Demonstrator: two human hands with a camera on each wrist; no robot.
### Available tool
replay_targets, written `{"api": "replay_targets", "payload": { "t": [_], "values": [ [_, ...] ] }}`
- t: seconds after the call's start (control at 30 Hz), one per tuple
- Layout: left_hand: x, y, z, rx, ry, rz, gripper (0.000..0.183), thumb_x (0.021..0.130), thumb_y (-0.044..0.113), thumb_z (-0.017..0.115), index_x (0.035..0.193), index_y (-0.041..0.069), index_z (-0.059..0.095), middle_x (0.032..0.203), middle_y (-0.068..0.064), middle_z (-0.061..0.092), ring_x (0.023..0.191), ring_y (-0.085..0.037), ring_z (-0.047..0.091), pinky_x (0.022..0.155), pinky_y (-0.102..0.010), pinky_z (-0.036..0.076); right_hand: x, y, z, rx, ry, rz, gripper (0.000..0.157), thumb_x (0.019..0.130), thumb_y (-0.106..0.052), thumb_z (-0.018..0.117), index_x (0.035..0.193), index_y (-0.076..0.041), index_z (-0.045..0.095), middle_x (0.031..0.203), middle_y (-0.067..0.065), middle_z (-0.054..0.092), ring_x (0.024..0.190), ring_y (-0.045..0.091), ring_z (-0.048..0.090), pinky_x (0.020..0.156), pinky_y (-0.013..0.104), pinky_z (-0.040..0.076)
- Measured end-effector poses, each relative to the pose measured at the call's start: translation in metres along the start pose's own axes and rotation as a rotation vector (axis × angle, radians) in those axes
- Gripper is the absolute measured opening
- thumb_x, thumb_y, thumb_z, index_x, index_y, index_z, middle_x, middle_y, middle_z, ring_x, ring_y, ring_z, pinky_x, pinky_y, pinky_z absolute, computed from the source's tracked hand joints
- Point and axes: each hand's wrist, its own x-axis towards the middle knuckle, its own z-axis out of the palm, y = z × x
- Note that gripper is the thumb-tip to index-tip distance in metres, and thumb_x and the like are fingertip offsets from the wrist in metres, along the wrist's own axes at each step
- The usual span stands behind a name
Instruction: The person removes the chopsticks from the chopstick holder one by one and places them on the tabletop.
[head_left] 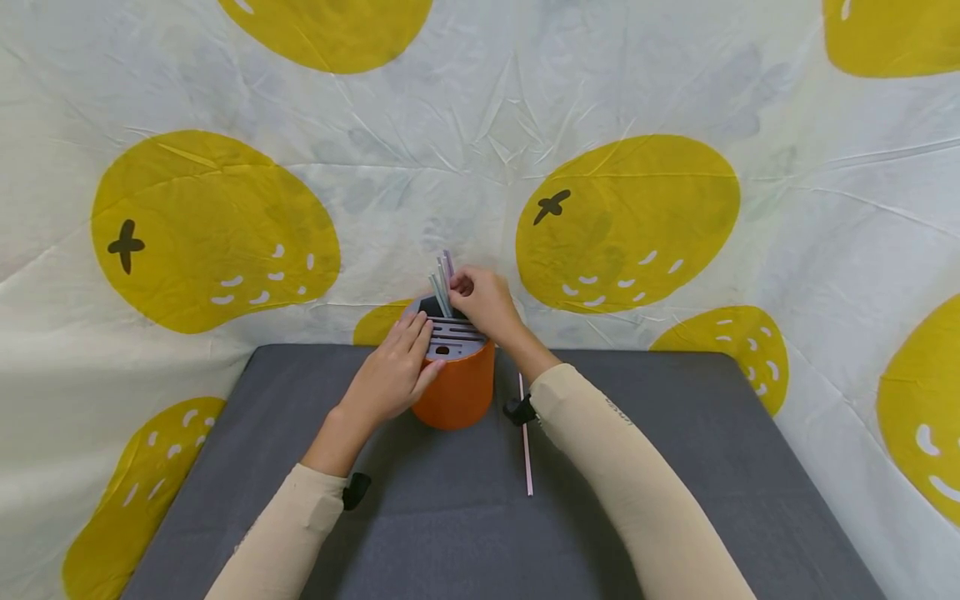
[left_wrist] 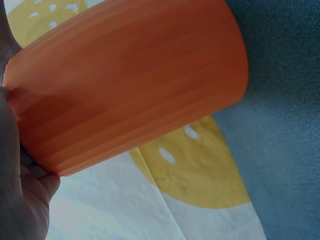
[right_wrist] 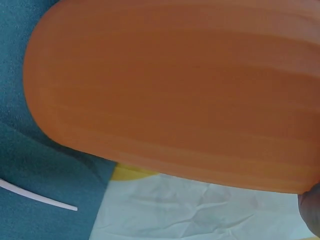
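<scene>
An orange cylindrical holder (head_left: 454, 392) with a grey slotted top (head_left: 450, 350) stands at the table's back edge. Several thin, pale straws (head_left: 438, 287) rise from an opening at the rear of that top. My right hand (head_left: 487, 302) is above the holder's back right, its thumb and index finger pinching a purplish straw (head_left: 448, 265) among them. Along the left side of the top lies my left hand (head_left: 390, 371), fingers fairly straight and thumb at the front rim. Orange wall (left_wrist: 130, 85) fills much of the left wrist view. In the right wrist view, fingers are mostly hidden.
A pink straw (head_left: 527, 458) lies on the grey cloth-covered table (head_left: 450, 517), to the holder's right and partly beneath my right wrist. Right behind the table hangs a white cloth (head_left: 420, 200) with yellow fruit prints.
</scene>
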Motion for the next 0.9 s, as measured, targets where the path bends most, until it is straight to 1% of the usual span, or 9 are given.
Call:
{"api": "replay_targets", "payload": {
  "t": [0.23, 0.37, 0.47, 0.67, 0.8, 0.9],
  "values": [
    [-0.001, 0.0, 0.001, 0.004, 0.002, 0.004, 0.066, 0.106, 0.037, 0.057, 0.151, -0.01, 0.044, 0.158, -0.027, 0.043, 0.15, -0.042, 0.038, 0.125, -0.05, 0.031, -0.003, 0.0, -0.002, 0.007, 0.009, 0.017, 0.006, 0.096, -0.014, 0.072, 0.098, -0.008, 0.07, 0.091, 0.007, 0.072, 0.085, 0.019, 0.067, 0.08, 0.033, 0.058],
    [-0.001, 0.0, 0.0, 0.009, 0.0, -0.001, 0.067, 0.106, 0.038, 0.057, 0.152, -0.009, 0.044, 0.159, -0.027, 0.042, 0.151, -0.042, 0.037, 0.125, -0.05, 0.031, -0.005, -0.004, -0.009, 0.027, 0.014, 0.01, 0.007, 0.098, -0.015, 0.07, 0.101, -0.009, 0.069, 0.095, 0.007, 0.072, 0.089, 0.02, 0.067, 0.083, 0.034, 0.058],
    [-0.001, 0.0, 0.0, 0.006, -0.008, -0.009, 0.067, 0.106, 0.038, 0.056, 0.153, -0.008, 0.043, 0.16, -0.026, 0.041, 0.152, -0.041, 0.036, 0.125, -0.05, 0.031, -0.006, -0.008, -0.017, 0.057, 0.034, -0.002, 0.007, 0.098, -0.014, 0.069, 0.103, -0.009, 0.068, 0.097, 0.008, 0.071, 0.091, 0.022, 0.067, 0.084, 0.035, 0.058],
    [0.0, 0.001, -0.003, 0.001, -0.034, -0.027, 0.068, 0.106, 0.039, 0.055, 0.153, -0.008, 0.042, 0.161, -0.026, 0.04, 0.152, -0.041, 0.035, 0.125, -0.05, 0.031, -0.005, -0.014, -0.036, 0.189, 0.077, -0.034, 0.006, 0.099, -0.011, 0.067, 0.102, -0.006, 0.066, 0.097, 0.011, 0.068, 0.089, 0.025, 0.067, 0.082, 0.035, 0.06],
    [0.0, 0.0, -0.003, -0.002, -0.048, -0.032, 0.068, 0.107, 0.04, 0.054, 0.154, -0.008, 0.041, 0.162, -0.025, 0.039, 0.153, -0.041, 0.034, 0.125, -0.05, 0.03, -0.003, -0.016, -0.049, 0.298, 0.11, -0.059, 0.008, 0.098, -0.007, 0.068, 0.102, 0.0, 0.066, 0.097, 0.015, 0.068, 0.084, 0.026, 0.069, 0.078, 0.027, 0.062],
    [0.0, 0.0, -0.003, -0.005, -0.055, -0.034, 0.068, 0.107, 0.04, 0.053, 0.154, -0.008, 0.04, 0.162, -0.025, 0.039, 0.153, -0.041, 0.034, 0.126, -0.05, 0.029, -0.003, -0.018, -0.057, 0.375, 0.136, -0.074, 0.011, 0.097, -0.003, 0.068, 0.104, 0.005, 0.065, 0.097, 0.018, 0.067, 0.083, 0.028, 0.071, 0.076, 0.025, 0.063]
  ]
}}
